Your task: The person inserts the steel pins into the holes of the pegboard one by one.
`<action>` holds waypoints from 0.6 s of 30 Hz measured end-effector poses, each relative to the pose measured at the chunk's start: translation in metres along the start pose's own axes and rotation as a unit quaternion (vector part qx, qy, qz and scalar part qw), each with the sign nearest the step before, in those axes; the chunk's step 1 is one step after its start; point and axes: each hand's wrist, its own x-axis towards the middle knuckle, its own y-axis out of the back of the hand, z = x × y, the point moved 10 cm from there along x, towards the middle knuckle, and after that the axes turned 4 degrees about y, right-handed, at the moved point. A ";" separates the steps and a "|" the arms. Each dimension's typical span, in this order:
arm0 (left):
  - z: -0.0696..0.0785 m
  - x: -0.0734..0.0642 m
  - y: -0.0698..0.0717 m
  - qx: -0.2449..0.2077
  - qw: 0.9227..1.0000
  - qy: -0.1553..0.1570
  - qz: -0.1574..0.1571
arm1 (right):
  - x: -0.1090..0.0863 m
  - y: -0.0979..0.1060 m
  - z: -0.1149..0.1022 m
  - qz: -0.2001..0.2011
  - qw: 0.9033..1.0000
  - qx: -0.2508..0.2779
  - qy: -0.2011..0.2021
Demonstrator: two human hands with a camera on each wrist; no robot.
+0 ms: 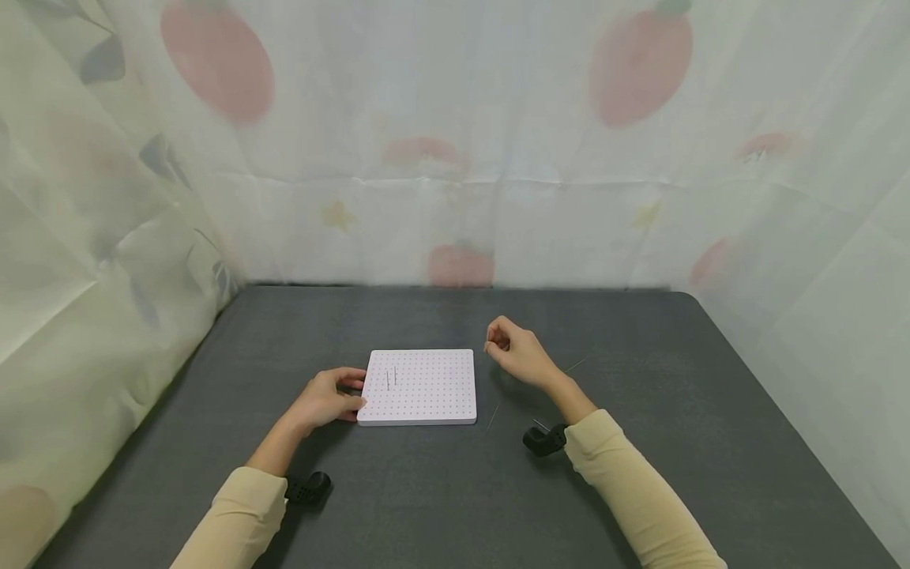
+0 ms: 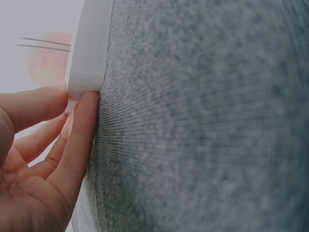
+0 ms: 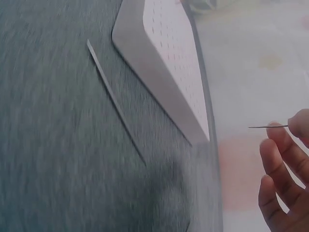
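Note:
A white perforated board (image 1: 419,387) lies on the dark table, and two thin metal pins (image 1: 388,380) stand upright in holes on its left part. My left hand (image 1: 325,401) grips the board's left edge, with the thumb near the front corner; in the left wrist view, its fingers (image 2: 83,130) touch the board's edge (image 2: 89,53). My right hand (image 1: 520,353) is raised just beyond the board's right side. Between thumb and fingertip it pinches another thin metal pin (image 3: 263,127), whose free end sticks out in the right wrist view.
One loose pin (image 1: 493,416) lies right of the board, seen close up as a pin (image 3: 116,104) in the right wrist view. Another pin (image 1: 576,364) is beyond my right wrist, and one more (image 1: 541,424) is by the black wrist camera (image 1: 544,441). A printed curtain (image 1: 540,229) hangs behind the table.

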 end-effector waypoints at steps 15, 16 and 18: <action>0.001 -0.001 0.001 0.006 1.000 -0.003 0.001 | 0.017 -0.044 -0.024 -0.024 1.000 0.011 -0.006; 0.000 -0.001 0.001 0.006 1.000 -0.003 0.000 | 0.019 -0.048 -0.024 -0.025 1.000 0.010 -0.007; 0.000 -0.001 0.000 0.004 1.000 -0.002 0.000 | 0.021 -0.055 -0.024 -0.024 1.000 0.015 -0.009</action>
